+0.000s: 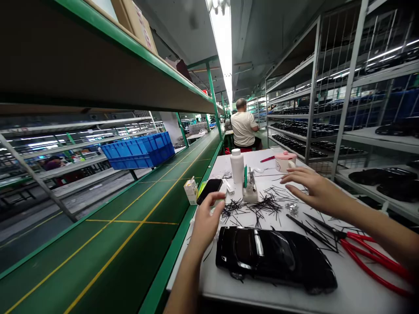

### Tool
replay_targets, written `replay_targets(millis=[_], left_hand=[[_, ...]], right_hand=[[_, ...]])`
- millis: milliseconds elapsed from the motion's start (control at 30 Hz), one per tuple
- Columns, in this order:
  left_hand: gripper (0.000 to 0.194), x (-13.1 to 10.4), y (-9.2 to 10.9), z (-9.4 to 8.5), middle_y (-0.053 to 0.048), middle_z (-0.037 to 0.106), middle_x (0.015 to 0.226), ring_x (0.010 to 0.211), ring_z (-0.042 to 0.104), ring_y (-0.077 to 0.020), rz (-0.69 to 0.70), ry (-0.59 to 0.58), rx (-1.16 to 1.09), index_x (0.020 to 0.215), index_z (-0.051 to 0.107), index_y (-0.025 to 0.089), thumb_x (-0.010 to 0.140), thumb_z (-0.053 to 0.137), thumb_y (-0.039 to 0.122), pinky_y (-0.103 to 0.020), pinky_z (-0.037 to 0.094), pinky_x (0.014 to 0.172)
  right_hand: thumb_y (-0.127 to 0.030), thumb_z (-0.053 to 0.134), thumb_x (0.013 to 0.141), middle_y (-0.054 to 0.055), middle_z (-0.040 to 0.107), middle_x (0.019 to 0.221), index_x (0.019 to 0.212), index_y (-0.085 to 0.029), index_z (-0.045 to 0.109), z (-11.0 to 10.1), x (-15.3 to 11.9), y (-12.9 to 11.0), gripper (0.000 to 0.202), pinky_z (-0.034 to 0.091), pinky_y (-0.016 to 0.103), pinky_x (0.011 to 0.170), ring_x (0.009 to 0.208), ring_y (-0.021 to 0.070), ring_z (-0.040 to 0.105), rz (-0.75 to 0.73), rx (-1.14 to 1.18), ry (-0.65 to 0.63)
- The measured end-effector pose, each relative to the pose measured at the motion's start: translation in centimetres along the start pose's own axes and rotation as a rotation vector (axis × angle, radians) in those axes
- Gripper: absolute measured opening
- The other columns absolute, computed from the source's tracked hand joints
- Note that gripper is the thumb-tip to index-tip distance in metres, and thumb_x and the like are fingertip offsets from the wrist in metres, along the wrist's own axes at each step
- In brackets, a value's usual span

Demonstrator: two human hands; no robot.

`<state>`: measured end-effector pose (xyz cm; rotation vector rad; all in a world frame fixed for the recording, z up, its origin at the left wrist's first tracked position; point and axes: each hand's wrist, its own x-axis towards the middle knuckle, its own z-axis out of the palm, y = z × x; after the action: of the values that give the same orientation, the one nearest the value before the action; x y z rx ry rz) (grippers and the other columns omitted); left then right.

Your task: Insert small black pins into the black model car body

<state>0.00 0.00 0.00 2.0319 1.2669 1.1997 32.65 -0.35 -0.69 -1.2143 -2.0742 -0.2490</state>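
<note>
A glossy black model car (275,255) lies across the near part of the white table (212,301). Over the table's left side, behind the car's tail, my left hand (207,218) has its thumb and fingers curved apart, with nothing visible between them. The black phone (209,190) is just beyond its fingertips. On the other side my right hand (307,185) hovers with fingers stretched out, near a pink-lidded cup (284,161). Thin black strips (257,208) lie scattered between the hands. Below my right forearm rest red-handled scissors (353,244) and dark pointed tweezers (306,231).
A white bottle (237,166) and a small holder with tools (250,189) stand mid-table. A small box (191,191) sits at the left edge, beside the green conveyor belt (131,244). Racks of black car bodies (304,128) line the right. A person (244,124) sits ahead.
</note>
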Motion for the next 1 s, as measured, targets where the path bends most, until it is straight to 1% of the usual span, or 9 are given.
replay_targets(millis=[100,200,300,400,500,733,833,900,1000], left_hand=[[0.020,4.7,1.1,-0.5,-0.005,0.073,0.110,0.109,0.064,-0.0258,0.025,-0.065,0.111,0.099,0.070,0.024,0.085,0.060,0.035,-0.040,0.047,0.099],[0.014,8.2,0.2,-1.3,-0.008,0.074,0.101,0.106,0.065,-0.0292,0.018,0.027,0.194,0.090,0.071,0.022,0.081,0.062,0.029,-0.045,0.045,0.100],[0.021,9.9,-1.8,-1.3,-0.010,0.072,0.103,0.103,0.066,-0.0266,0.018,0.140,0.206,0.097,0.066,0.019,0.089,0.050,0.029,-0.044,0.048,0.097],[0.027,9.6,-3.5,0.0,-0.011,0.072,0.103,0.098,0.067,-0.0232,0.060,0.136,0.177,0.101,0.064,0.017,0.092,0.041,0.027,-0.040,0.052,0.091],[0.020,8.2,-4.2,1.6,-0.009,0.073,0.099,0.096,0.068,-0.0238,0.122,-0.020,0.159,0.097,0.067,0.018,0.086,0.053,0.027,-0.039,0.052,0.091],[0.024,6.9,-2.7,2.4,-0.006,0.072,0.106,0.103,0.066,-0.0211,0.134,-0.279,0.051,0.111,0.064,0.021,0.091,0.055,0.032,-0.035,0.047,0.096],[0.025,6.6,-1.9,2.7,-0.004,0.072,0.103,0.100,0.066,-0.0197,0.136,-0.440,0.003,0.112,0.064,0.022,0.093,0.055,0.034,-0.032,0.048,0.092],[0.025,6.1,-1.3,2.9,-0.004,0.072,0.104,0.101,0.066,-0.0192,0.143,-0.561,-0.023,0.113,0.064,0.022,0.094,0.054,0.034,-0.030,0.048,0.091],[0.025,5.4,-0.8,3.1,-0.003,0.073,0.106,0.102,0.066,-0.0192,0.141,-0.672,-0.021,0.114,0.064,0.023,0.094,0.054,0.034,-0.029,0.048,0.091]], right_hand=[[-0.035,0.043,0.095,0.012,0.071,0.105,0.095,-0.020,0.068,2.5,-0.8,1.2,0.029,0.048,0.055,0.099,0.121,0.0338,0.057,0.089,0.013,0.127],[-0.032,0.043,0.095,0.012,0.071,0.106,0.096,-0.021,0.068,4.3,-2.3,1.8,0.027,0.052,0.053,0.094,0.120,0.0333,0.059,0.144,0.043,0.147],[-0.031,0.044,0.096,0.010,0.072,0.106,0.096,-0.023,0.068,4.9,-3.1,1.5,0.025,0.053,0.053,0.096,0.120,0.0318,0.059,0.149,0.078,0.125],[-0.030,0.045,0.096,0.007,0.073,0.099,0.096,-0.024,0.067,4.6,-3.0,0.8,0.023,0.051,0.054,0.099,0.119,0.0301,0.060,0.127,0.102,0.109],[-0.029,0.045,0.097,0.008,0.073,0.103,0.097,-0.023,0.067,3.7,-2.8,0.3,0.023,0.051,0.052,0.100,0.120,0.0294,0.060,0.138,0.088,0.137],[-0.031,0.046,0.095,0.011,0.073,0.102,0.094,-0.021,0.069,0.7,-2.1,0.5,0.025,0.050,0.052,0.099,0.115,0.0321,0.063,0.263,0.069,0.151],[-0.035,0.048,0.096,0.007,0.072,0.104,0.099,-0.024,0.068,-1.4,-2.0,-2.2,0.023,0.054,0.047,0.095,0.111,0.0287,0.065,0.293,0.129,-0.001],[-0.033,0.054,0.093,0.006,0.070,0.117,0.116,-0.026,0.063,-2.4,-2.4,-5.6,0.025,0.055,0.039,0.096,0.115,0.0251,0.064,0.166,0.150,-0.095],[-0.027,0.064,0.085,0.010,0.060,0.138,0.140,-0.021,0.047,-1.5,-4.4,-10.9,0.058,0.051,0.030,0.104,0.128,0.0228,0.056,-0.093,0.102,-0.110]])
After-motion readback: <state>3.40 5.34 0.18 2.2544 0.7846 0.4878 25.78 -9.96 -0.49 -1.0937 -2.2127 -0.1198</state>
